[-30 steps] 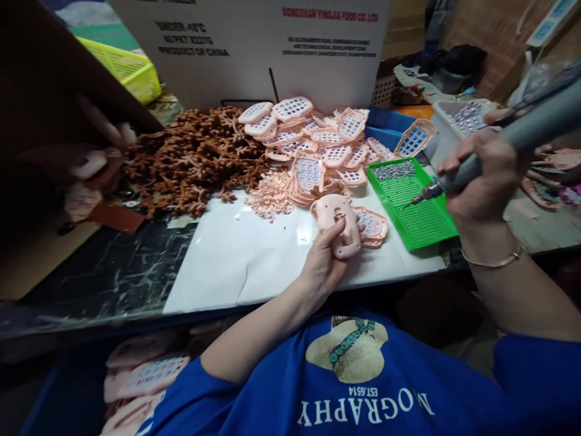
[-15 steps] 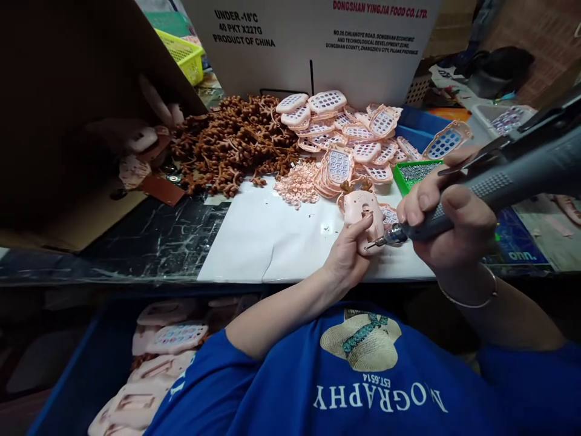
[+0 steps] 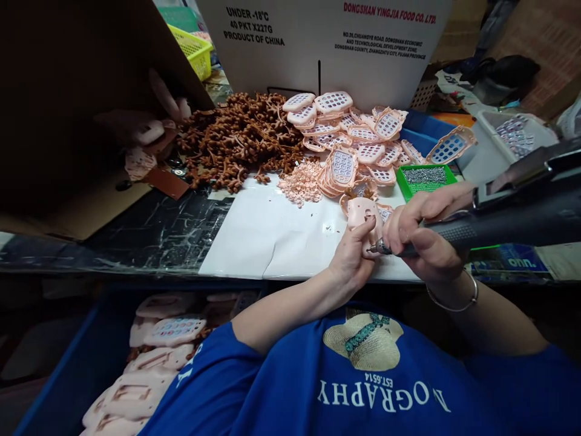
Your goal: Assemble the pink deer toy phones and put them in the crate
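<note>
My left hand (image 3: 356, 254) is closed around a pink plastic toy phone shell (image 3: 362, 209), its thumb laid across the back face. Brown antler pieces show at the shell's far end. A grey and black electric screwdriver (image 3: 458, 233) is gripped in my right hand (image 3: 426, 233), lying nearly level. Its bit (image 3: 373, 249) meets the near end of the shell, by my left fingers; the very tip is hard to make out. Just beyond my right hand sits a green tray (image 3: 426, 177) of small screws. Pink shell halves with button pads (image 3: 342, 166) lie beyond the held shell.
Brown antler parts (image 3: 240, 142) are heaped at the back, beside small pink pieces (image 3: 302, 184). A white carton (image 3: 304, 48) stands behind them. A blue bin (image 3: 91, 339) below the table edge at left holds pink shells. An open cardboard box (image 3: 82, 121) stands left.
My right hand has moved left and down with the screwdriver, which now lies flatter. Its bit has gone from lying over the shell to pressing at its near end. The view shifted slightly.
</note>
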`<state>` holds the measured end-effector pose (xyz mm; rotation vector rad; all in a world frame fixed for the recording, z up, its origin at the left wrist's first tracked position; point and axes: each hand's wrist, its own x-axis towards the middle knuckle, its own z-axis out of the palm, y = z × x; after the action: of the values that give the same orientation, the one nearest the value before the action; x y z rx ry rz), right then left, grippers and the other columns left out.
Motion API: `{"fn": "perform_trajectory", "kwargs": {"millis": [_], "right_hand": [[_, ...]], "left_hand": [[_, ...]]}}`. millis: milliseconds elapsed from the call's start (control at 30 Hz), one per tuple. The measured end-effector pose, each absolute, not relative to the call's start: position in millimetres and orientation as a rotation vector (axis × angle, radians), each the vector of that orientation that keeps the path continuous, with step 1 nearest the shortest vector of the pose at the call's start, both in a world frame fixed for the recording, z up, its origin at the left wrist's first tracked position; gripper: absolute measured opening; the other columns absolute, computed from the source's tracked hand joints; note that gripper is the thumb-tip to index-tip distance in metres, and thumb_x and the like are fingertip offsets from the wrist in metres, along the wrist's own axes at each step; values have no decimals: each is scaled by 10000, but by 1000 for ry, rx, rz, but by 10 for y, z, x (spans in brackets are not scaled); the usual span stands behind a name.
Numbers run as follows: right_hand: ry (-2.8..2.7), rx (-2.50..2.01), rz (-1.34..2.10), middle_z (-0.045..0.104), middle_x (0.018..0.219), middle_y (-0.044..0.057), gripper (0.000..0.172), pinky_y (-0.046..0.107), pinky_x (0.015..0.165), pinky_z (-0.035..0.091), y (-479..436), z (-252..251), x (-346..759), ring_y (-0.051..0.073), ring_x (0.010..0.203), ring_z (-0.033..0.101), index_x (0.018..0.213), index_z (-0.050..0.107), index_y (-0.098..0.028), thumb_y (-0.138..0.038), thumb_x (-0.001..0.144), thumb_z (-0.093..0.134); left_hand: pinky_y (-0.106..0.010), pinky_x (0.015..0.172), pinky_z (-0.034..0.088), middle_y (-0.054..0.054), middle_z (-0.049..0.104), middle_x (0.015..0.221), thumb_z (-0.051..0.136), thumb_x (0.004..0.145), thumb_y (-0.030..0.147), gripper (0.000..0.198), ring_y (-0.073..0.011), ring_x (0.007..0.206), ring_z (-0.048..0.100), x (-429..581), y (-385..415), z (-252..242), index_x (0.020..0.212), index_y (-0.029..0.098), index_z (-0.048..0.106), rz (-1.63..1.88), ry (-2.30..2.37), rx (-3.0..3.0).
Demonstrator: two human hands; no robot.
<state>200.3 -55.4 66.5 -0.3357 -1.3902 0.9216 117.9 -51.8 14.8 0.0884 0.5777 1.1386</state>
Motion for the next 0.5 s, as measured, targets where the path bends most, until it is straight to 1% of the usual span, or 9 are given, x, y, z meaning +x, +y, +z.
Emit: {"fn": "perform_trajectory", "kwargs": {"millis": [67,133,200,267,333,400,433,500], "right_hand": [[-1339,-357,932,513,609,-93,210,261,366,420,-551,654,2003,94,367,455,862,506,-286,-233,816,704],[-1266,-407,954,494,604,-93,207,256,392,409,-550,685,2009,88,382,445,868,501,-279,-253,814,699],[-1231,-451,985,475,598,-93,221,258,419,406,-561,767,2036,87,401,445,892,508,-274,-297,797,706],[-1263,-467,1001,459,583,-95,247,258,412,382,-584,882,2108,80,390,419,923,526,-271,-346,779,711],[-1279,-518,959,446,568,-94,264,267,393,347,-604,983,2242,79,374,382,924,544,-276,-373,750,718],[-1232,-591,826,430,562,-84,254,283,393,330,-591,1013,2438,90,381,364,905,563,-279,-363,717,712],[-1202,-609,724,425,567,-77,244,288,402,327,-567,993,2552,95,393,362,904,574,-274,-349,707,699],[-1200,-711,547,425,607,-53,205,294,463,351,-487,889,2785,114,462,394,955,580,-268,-279,755,625]], "left_hand": [[-173,544,435,21,634,703,743,669,138,191,-71,572,580,1182,-535,127,781,150,589,1132,599,143],[-168,509,389,38,595,683,773,661,185,260,-62,542,537,1172,-552,118,846,157,593,1113,615,229],[-177,538,402,34,593,730,790,662,219,353,-74,581,548,1134,-558,124,947,168,588,1096,605,348],[-213,640,465,16,617,847,781,677,228,461,-104,693,595,1050,-546,130,1077,189,556,1132,626,495],[-270,787,497,-5,624,981,761,706,240,509,-144,848,621,908,-520,122,1148,211,510,1219,736,740],[-321,908,479,-32,613,1082,734,744,253,465,-181,981,608,718,-495,97,1143,212,500,1297,905,1129],[-340,942,466,-50,611,1114,713,767,248,424,-198,1026,599,616,-487,83,1136,206,510,1316,973,1352],[-360,960,460,-79,619,1142,657,816,214,349,-215,1060,597,424,-489,59,1143,197,537,1328,1044,1732]]}}
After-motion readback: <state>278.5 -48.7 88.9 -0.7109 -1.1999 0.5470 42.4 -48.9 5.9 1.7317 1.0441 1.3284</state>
